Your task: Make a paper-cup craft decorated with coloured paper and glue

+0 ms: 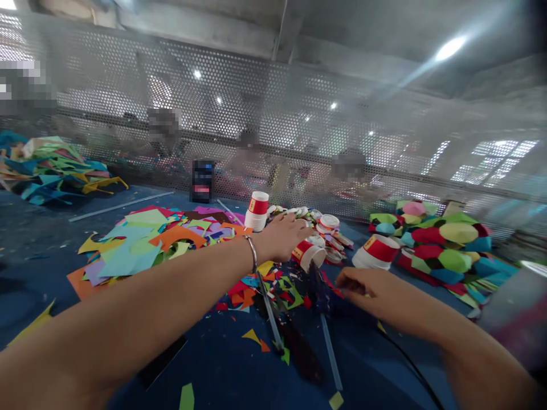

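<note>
My left hand [282, 234], with a silver bangle at the wrist, reaches palm down over a heap of small white paper rounds [301, 212], fingers stretched out. Just beside its fingers a red-and-white paper cup [308, 254] lies tilted; whether they touch it I cannot tell. My right hand [361, 287] is curled round a dark blue glue gun [319, 293], blurred, whose front end is close to that cup. A clear glue stick [331, 353] extends behind the gun, and a black cord [412, 361] trails from near the hand.
Stacked cups [257, 212] stand behind my left hand; another cup [376, 252] lies at right. Coloured paper scraps [137, 236] spread left. Colourful paper pieces [448, 245] are piled right. A phone [202, 181] leans by the perforated metal screen [239, 102]. Another glue stick [270, 313] lies in front.
</note>
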Demonstrator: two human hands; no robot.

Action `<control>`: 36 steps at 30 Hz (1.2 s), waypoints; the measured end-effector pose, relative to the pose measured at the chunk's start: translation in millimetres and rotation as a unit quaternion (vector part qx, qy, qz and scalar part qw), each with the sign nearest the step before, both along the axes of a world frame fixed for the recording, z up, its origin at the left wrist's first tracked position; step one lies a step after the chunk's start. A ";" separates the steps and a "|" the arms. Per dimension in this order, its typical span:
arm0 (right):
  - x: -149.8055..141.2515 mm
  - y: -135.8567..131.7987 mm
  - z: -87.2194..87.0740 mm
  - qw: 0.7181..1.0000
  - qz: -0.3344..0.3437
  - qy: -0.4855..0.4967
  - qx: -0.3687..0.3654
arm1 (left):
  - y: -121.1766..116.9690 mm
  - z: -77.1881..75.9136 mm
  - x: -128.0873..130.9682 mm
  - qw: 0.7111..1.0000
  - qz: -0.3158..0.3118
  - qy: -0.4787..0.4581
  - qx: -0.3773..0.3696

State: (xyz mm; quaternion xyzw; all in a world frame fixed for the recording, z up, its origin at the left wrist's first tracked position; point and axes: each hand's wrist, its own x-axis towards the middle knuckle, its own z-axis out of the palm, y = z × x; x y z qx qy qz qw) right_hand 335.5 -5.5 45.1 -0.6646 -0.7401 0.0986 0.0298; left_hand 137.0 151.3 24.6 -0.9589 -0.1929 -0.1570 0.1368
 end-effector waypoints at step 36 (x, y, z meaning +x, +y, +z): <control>-9.7 -6.7 -14.9 0.996 -0.002 -0.087 -0.019 | 4.2 39.0 -47.0 0.987 0.144 -0.073 -0.003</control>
